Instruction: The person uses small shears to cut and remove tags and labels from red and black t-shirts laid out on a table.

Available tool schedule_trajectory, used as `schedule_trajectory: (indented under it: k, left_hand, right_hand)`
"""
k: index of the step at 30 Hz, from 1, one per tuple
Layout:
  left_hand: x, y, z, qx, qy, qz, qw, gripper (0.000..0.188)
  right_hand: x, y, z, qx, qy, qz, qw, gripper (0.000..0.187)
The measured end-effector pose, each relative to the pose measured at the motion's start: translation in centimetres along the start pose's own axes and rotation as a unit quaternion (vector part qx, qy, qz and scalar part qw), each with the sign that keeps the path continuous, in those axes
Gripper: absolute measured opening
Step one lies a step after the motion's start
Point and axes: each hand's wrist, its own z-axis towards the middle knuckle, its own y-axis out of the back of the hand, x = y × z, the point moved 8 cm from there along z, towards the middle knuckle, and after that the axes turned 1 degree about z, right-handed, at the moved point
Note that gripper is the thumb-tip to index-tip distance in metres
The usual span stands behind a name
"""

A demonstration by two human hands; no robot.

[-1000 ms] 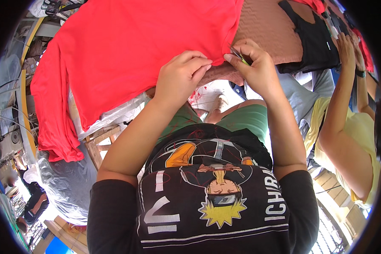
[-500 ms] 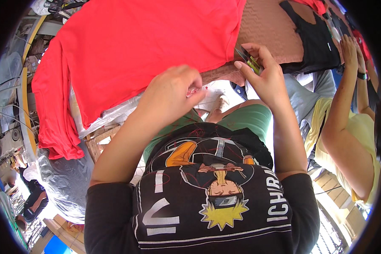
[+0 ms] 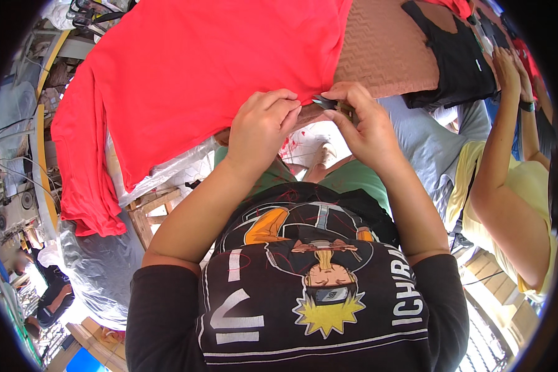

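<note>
At the centre top of the frame, both hands are meeting at the lower hem of a red garment (image 3: pixel 192 68). The left hand (image 3: pixel 261 127) is curling its fingers tight, pinching the hem edge between thumb and fingertips. The right hand (image 3: pixel 361 124) is sitting just beside it, fingers pressed together around a small dark tool (image 3: pixel 324 101) whose tip is pointing toward the left hand's knuckles; what kind of tool it is cannot be told, most of it being hidden in the grip.

The red garment is spreading across the upper left and upper middle of the frame, lying flat on a brown textured pad (image 3: pixel 387 53), with one sleeve hanging down the left side of the frame past a wooden frame (image 3: pixel 149 208) and a grey plastic sheet (image 3: pixel 99 266).

In the upper right, a black garment (image 3: pixel 456 56) is lying on the same brown pad. A second person in a yellow top (image 3: pixel 527 192) is standing at the right edge, one arm reaching up, their hand (image 3: pixel 507 65) resting at the black garment's edge, a dark band on the wrist.

In the lower half, the wearer's black printed shirt (image 3: pixel 304 291) is filling the frame, both forearms rising from it toward the hem. Below the hands, green trousers (image 3: pixel 359 180) and bits of red thread (image 3: pixel 288 147) on a pale surface are showing.
</note>
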Motion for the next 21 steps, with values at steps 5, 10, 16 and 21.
schedule_trajectory:
  k: [5, 10, 16, 21]
  left_hand:
    - [0.3, 0.4, -0.4, 0.030, 0.015, -0.033, 0.999, 0.012]
    - [0.5, 0.5, -0.8, 0.029, 0.031, -0.060, 0.997, 0.012]
    - [0.7, 0.4, -1.0, 0.045, 0.072, -0.111, 0.990, 0.010]
    - [-1.2, 1.2, -0.5, 0.196, -0.095, -0.117, 0.969, 0.015]
  right_hand:
    - [-0.1, -0.6, -0.2, 0.005, 0.022, -0.020, 1.000, 0.024]
    - [0.5, -1.3, -0.4, 0.023, 0.012, -0.043, 0.999, 0.021]
    - [1.1, -1.7, 0.0, 0.002, 0.064, -0.089, 0.994, 0.020]
    - [0.8, -0.4, 0.4, -0.031, 0.048, -0.100, 0.993, 0.025]
